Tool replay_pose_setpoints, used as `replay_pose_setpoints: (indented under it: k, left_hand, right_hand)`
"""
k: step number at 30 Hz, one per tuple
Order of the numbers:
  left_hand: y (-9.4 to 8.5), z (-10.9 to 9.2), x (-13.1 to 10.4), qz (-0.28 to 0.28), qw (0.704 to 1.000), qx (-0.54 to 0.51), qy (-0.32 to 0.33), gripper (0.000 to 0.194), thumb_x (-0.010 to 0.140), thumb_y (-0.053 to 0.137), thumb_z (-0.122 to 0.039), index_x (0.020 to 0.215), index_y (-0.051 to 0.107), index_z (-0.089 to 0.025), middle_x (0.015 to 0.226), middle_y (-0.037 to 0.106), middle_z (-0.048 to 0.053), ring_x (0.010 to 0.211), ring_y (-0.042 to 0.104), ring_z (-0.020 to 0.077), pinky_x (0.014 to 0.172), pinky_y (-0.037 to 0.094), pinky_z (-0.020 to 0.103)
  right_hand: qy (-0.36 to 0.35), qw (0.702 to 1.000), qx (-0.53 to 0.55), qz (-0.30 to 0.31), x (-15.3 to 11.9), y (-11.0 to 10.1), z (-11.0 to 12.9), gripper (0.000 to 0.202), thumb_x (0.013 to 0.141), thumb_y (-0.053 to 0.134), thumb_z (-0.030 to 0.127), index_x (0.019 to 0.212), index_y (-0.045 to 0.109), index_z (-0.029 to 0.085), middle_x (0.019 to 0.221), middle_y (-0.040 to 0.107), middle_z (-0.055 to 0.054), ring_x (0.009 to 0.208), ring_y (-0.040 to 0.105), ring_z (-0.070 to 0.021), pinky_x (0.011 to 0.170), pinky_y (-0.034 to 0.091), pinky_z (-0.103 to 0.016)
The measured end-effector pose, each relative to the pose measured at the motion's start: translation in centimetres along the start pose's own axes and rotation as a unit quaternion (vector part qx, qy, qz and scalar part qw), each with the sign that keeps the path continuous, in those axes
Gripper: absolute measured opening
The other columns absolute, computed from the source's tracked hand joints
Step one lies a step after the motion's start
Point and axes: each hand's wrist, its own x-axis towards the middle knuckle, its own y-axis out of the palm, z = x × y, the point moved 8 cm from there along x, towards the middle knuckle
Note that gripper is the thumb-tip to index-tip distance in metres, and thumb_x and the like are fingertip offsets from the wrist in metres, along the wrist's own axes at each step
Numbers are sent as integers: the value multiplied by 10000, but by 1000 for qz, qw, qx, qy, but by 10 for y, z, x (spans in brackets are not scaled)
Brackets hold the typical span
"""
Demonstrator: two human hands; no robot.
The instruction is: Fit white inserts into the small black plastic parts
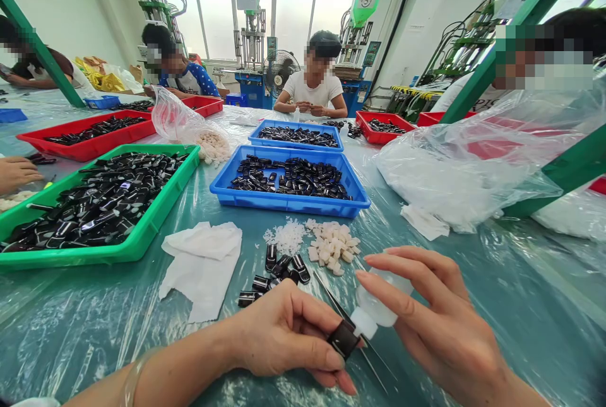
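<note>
Between the thumb and fingers of my left hand (288,331) is a black part (343,339), its end facing right. My right hand (440,318) holds a translucent squeeze bottle (382,298), tilted so that its white cap (363,324) meets the black part. Metal tweezers (331,296) lie behind and beneath the part and the cap. Just beyond my left hand lies a small group of black parts (280,268). Behind them are a pile of clear bits (286,235) and a pile of cream-coloured blocks (332,244).
White cloth (203,262) lies left of centre. Blue trays (288,204) and a green tray (137,248) hold black parts; red trays (85,149) stand further back. A plastic bag (464,167) and green frame bars (580,161) are at right. Several people sit around the table.
</note>
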Motion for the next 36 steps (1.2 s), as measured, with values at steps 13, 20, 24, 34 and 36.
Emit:
replay_pose_setpoints:
  k: [13,20,24,34,36]
  left_hand:
    - [2,-1,1,5,1000,12,3,249,700,675,-234,903,704,-93,824,625,82,705,653,129,601,495,146]
    - [2,1,0,2,1000,16,-6,271,678,694,-252,900,703,-96,852,628,85,707,652,137,607,500,163]
    - [1,2,0,-2,1000,13,-11,271,670,701,-274,872,708,-94,842,630,83,701,648,135,601,497,163]
    - [2,1,1,6,1000,22,-10,290,691,690,-285,901,700,-85,808,624,77,707,648,136,615,496,160]
    - [2,2,1,9,1000,26,-11,296,698,685,-283,916,696,-82,799,628,79,709,649,138,620,497,163]
  right_hand:
    - [5,1000,23,-4,-5,2,-3,356,811,416,-48,990,608,193,1006,591,-80,987,469,-238,765,419,-400]
    - [-9,1000,15,1,0,-1,0,335,800,433,-45,971,612,181,982,600,-79,965,476,-238,749,421,-385]
    - [-5,1000,16,1,-1,-1,0,317,793,479,-29,967,624,191,990,607,-73,969,486,-239,761,421,-387]
    - [-16,1000,-16,-1,-11,0,0,307,815,492,18,999,634,217,1054,607,-70,1014,492,-246,820,415,-427]
    - [-26,999,-19,-4,-10,-1,2,298,811,499,16,995,639,205,1056,606,-76,1015,490,-252,817,413,-434]
